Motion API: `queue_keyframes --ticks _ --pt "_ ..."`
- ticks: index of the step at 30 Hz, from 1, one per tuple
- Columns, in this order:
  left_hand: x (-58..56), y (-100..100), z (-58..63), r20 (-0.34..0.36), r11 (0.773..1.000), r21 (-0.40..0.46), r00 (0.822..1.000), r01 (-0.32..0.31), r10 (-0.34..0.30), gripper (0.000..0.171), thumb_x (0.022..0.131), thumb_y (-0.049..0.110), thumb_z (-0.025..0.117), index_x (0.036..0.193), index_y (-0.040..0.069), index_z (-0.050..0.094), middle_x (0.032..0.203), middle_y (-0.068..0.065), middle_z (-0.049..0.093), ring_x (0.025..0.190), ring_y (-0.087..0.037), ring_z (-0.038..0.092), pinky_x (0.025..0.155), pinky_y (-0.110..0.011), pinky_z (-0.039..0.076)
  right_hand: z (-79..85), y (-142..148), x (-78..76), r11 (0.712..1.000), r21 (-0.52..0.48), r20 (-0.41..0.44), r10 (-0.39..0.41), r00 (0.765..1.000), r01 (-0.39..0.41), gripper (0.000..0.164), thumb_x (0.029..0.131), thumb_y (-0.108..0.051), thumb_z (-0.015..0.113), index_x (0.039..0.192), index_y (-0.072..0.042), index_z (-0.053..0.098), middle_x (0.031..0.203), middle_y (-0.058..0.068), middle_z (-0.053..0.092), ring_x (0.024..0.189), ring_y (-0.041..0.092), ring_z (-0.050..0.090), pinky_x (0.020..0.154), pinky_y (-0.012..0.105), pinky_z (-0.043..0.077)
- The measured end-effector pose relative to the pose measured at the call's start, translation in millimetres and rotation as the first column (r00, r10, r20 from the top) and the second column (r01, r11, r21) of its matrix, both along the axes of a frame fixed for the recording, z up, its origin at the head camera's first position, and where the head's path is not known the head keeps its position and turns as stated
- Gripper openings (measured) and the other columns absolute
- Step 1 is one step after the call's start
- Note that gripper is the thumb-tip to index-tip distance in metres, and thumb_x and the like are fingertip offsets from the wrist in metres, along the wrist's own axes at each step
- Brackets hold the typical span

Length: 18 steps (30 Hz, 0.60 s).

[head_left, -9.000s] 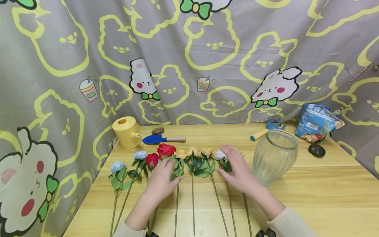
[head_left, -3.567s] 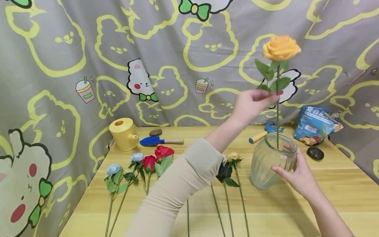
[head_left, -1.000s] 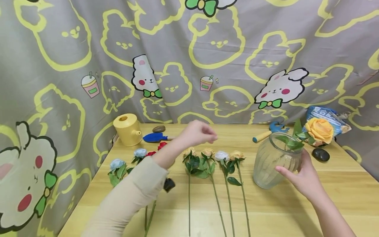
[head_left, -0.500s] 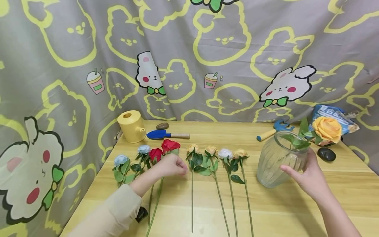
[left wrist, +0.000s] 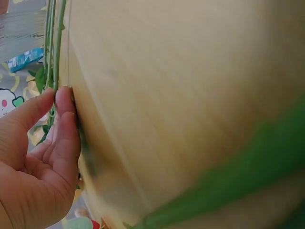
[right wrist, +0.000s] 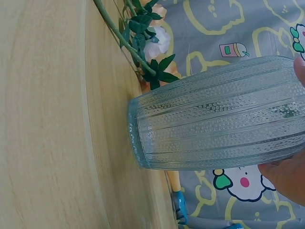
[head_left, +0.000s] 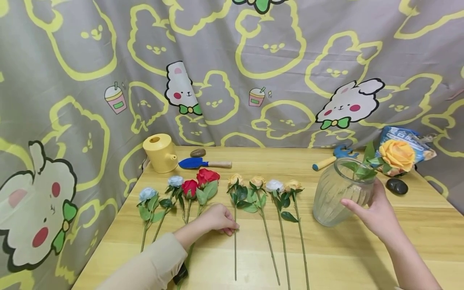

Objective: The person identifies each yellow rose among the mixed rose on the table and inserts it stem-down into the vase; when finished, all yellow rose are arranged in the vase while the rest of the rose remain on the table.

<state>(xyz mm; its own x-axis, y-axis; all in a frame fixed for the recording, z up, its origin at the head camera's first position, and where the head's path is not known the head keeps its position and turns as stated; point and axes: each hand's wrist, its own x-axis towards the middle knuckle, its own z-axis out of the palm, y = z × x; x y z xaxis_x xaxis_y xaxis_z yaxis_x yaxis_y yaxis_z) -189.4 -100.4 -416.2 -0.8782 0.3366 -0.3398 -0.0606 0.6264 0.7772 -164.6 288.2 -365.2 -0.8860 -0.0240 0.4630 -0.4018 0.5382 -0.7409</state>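
In the head view, my left hand is low over the table, its thumb and fingertips pinching the thin green stem of a yellow rose. The left wrist view shows thumb and forefinger meeting at a stem. My right hand grips the far-right side of a ribbed glass vase, thumb across its front. One larger yellow-orange rose stands in the vase, its bloom leaning right over the rim. In the right wrist view, the vase fills the middle, with fingers at its right end.
Left of the hand lie red roses and blue roses; to its right, another yellow rose, a white rose and a peach rose. Behind are a yellow watering can, trowel, hand rake, blue bag and black stone.
The left hand put a yellow rose into the vase, came back left and down, and now pinches another rose's stem. The right hand left the flowers earlier and keeps holding the vase.
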Motion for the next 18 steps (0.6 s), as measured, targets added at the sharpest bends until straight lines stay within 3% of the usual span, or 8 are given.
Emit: queue_keyframes --ticks 10,18 --pt "0.9 -1.8 -3.8 0.054 0.996 0.070 0.997 -0.051 0.047 0.012 0.077 0.011 0.071 0.069 0.003 0.065 0.058 -0.006 0.063 0.052 -0.013 0.062 0.048 -0.023 0.049 1.8 -0.4 -0.7 0.999 -0.020 -0.034 0.032 0.999 -0.033 0.085 0.070 0.010 0.071 0.139 -0.010 0.026 0.126 0.002 0.039 0.113 0.000 0.040 0.089 0.005 0.029" --pt "0.0 -4.2 4.4 0.048 0.991 0.121 0.998 -0.050 0.044 0.011 0.079 0.009 0.068 0.073 0.001 0.064 0.061 -0.007 0.064 0.056 -0.014 0.062 0.054 -0.027 0.052 2.0 -0.1 -0.4 0.999 -0.012 -0.025 0.031 0.999 -0.031 0.084 0.071 0.008 0.071 0.140 -0.011 0.026 0.126 0.003 0.038 0.113 0.000 0.039 0.088 0.005 0.029"
